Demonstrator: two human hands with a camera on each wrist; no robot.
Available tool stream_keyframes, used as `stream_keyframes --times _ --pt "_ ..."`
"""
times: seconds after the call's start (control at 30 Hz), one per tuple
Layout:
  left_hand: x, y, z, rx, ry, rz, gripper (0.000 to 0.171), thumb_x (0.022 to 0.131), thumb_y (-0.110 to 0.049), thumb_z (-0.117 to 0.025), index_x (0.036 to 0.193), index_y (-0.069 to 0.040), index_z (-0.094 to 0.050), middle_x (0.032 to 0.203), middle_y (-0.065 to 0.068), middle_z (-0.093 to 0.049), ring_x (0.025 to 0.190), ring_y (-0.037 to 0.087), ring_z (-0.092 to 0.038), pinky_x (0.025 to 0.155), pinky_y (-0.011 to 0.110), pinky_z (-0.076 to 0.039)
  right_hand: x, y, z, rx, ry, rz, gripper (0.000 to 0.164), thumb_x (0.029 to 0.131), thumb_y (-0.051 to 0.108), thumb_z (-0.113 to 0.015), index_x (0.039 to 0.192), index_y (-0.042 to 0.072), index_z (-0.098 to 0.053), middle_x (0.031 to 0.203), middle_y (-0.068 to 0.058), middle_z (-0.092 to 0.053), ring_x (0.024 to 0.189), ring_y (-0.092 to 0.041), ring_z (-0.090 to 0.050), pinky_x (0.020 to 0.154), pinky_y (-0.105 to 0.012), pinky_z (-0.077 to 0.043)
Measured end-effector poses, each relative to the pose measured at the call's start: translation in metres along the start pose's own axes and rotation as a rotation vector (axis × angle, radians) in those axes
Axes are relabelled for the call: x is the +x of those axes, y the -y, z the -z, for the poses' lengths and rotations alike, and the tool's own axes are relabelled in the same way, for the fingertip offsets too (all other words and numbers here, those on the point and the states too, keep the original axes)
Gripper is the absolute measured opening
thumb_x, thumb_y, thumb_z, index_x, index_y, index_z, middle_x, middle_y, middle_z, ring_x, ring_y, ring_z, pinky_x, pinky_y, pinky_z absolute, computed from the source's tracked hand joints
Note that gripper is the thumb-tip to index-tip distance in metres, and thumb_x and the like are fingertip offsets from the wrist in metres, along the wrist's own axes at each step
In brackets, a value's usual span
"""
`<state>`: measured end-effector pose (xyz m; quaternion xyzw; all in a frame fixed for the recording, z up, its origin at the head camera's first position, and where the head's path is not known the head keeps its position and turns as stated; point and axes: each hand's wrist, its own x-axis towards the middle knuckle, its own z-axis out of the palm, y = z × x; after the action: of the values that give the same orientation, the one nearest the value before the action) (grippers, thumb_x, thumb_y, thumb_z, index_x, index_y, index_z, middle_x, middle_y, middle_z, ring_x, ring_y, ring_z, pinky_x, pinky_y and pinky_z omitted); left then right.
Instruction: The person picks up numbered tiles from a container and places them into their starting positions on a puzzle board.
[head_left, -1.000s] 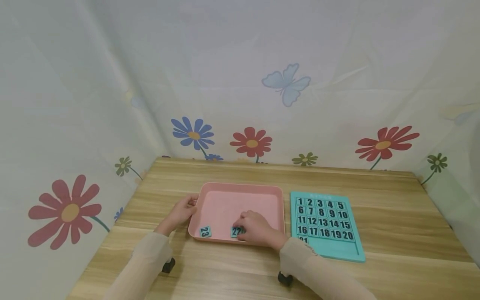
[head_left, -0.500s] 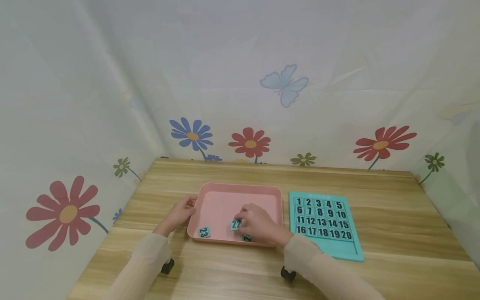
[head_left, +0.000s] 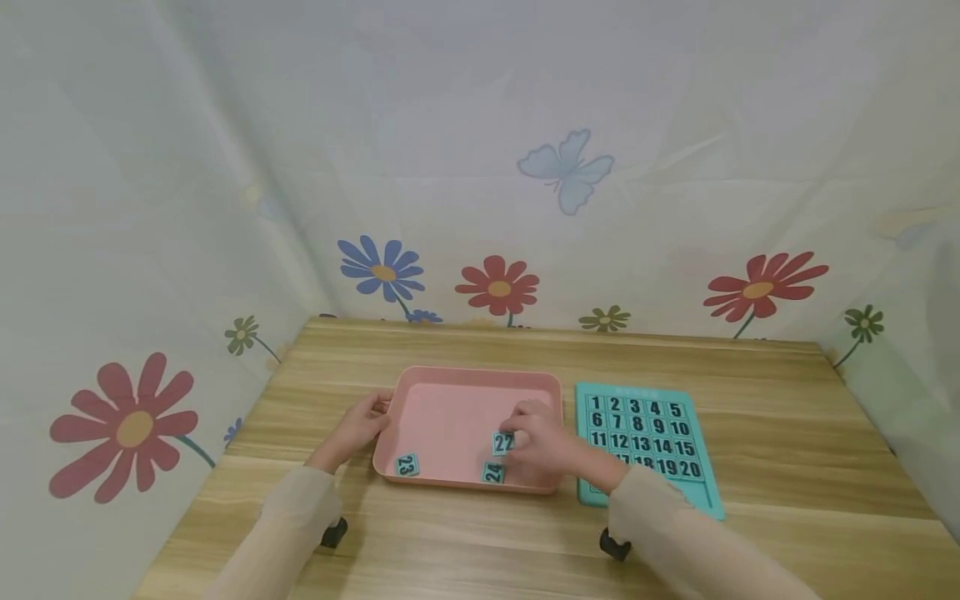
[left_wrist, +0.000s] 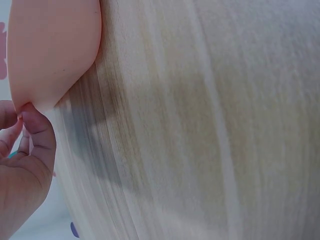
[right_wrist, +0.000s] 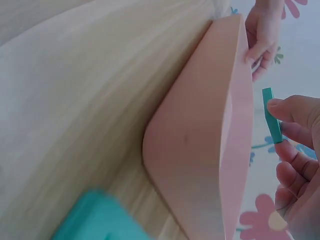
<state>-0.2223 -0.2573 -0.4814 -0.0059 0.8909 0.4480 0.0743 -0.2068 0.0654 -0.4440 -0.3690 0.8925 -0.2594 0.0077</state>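
Note:
A pink tray lies on the wooden table. My left hand pinches its left rim between thumb and fingers, as the left wrist view shows up close. Above the tray's right part, my right hand holds a teal number tile marked 22 by its edges; in the right wrist view the tile is seen edge-on, raised over the rim. Two more tiles lie in the tray: 23 at the front left corner and 24 near the front edge, below the held tile.
Right of the tray lies a teal number board with rows of numbered tiles; my right wrist and sleeve cover its lower left. A flowered white curtain stands behind and beside the wooden table.
My right hand has picked up tile 22 from the tray and carried it to the right, uncovering tile 24. The left hand keeps its grip on the rim.

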Motion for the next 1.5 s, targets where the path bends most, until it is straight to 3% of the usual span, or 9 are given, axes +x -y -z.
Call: stream_keyframes --times 0.2,0.47,0.7,0.93,1.13,1.5 --pt "0.0 0.0 0.0 -0.003 0.0 0.011 0.04 0.084 0.0 -0.044 0.124 0.001 -0.042 0.105 0.021 -0.048 0.09 0.026 -0.056 0.066 0.027 -0.048 -0.016 -0.014 0.017 -0.024 -0.003 -0.08 0.025 0.071 0.019 -0.067 0.096 0.014 -0.067 0.086 0.008 -0.05 0.077 -0.008 -0.045 0.064 -0.019 -0.041" --pt "0.001 0.0 0.0 -0.003 0.0 0.005 0.04 0.085 0.0 -0.044 0.125 0.002 -0.041 0.105 0.021 -0.048 0.087 0.024 -0.055 0.063 0.027 -0.047 -0.038 -0.034 0.033 -0.066 -0.065 -0.045 0.026 0.07 0.022 -0.069 0.095 0.014 -0.067 0.091 0.005 -0.056 0.084 -0.014 -0.05 0.068 -0.025 -0.044" --pt "0.003 0.001 0.0 0.001 0.002 0.012 0.041 0.084 0.0 -0.044 0.125 0.002 -0.041 0.105 0.021 -0.048 0.087 0.023 -0.055 0.064 0.027 -0.047 -0.058 -0.05 0.044 -0.07 -0.07 -0.1 0.025 0.072 0.023 -0.07 0.096 0.017 -0.067 0.085 0.007 -0.053 0.078 -0.013 -0.048 0.063 -0.021 -0.041" --pt "0.003 0.0 0.0 -0.015 -0.001 0.016 0.042 0.084 0.0 -0.044 0.126 0.002 -0.041 0.105 0.021 -0.048 0.086 0.023 -0.055 0.063 0.026 -0.047 -0.079 -0.063 0.051 -0.093 -0.088 -0.142 0.024 0.071 0.021 -0.07 0.094 0.015 -0.066 0.087 0.006 -0.054 0.08 -0.012 -0.049 0.065 -0.025 -0.044" --pt "0.003 -0.001 -0.001 -0.012 -0.001 0.016 0.041 0.083 0.001 -0.044 0.125 0.002 -0.041 0.104 0.021 -0.048 0.083 0.022 -0.055 0.061 0.026 -0.046 -0.099 -0.074 0.054 -0.095 -0.087 -0.184 0.027 0.07 0.019 -0.071 0.095 0.011 -0.067 0.084 0.002 -0.054 0.076 -0.015 -0.048 0.06 -0.022 -0.04" --pt "0.001 -0.003 0.0 -0.007 0.002 0.017 0.04 0.084 0.001 -0.044 0.124 0.002 -0.042 0.104 0.022 -0.048 0.084 0.023 -0.055 0.061 0.025 -0.046 -0.124 -0.087 0.041 -0.124 -0.048 -0.222 0.028 0.066 0.021 -0.073 0.093 0.015 -0.067 0.085 0.007 -0.055 0.079 -0.01 -0.05 0.066 -0.024 -0.043"
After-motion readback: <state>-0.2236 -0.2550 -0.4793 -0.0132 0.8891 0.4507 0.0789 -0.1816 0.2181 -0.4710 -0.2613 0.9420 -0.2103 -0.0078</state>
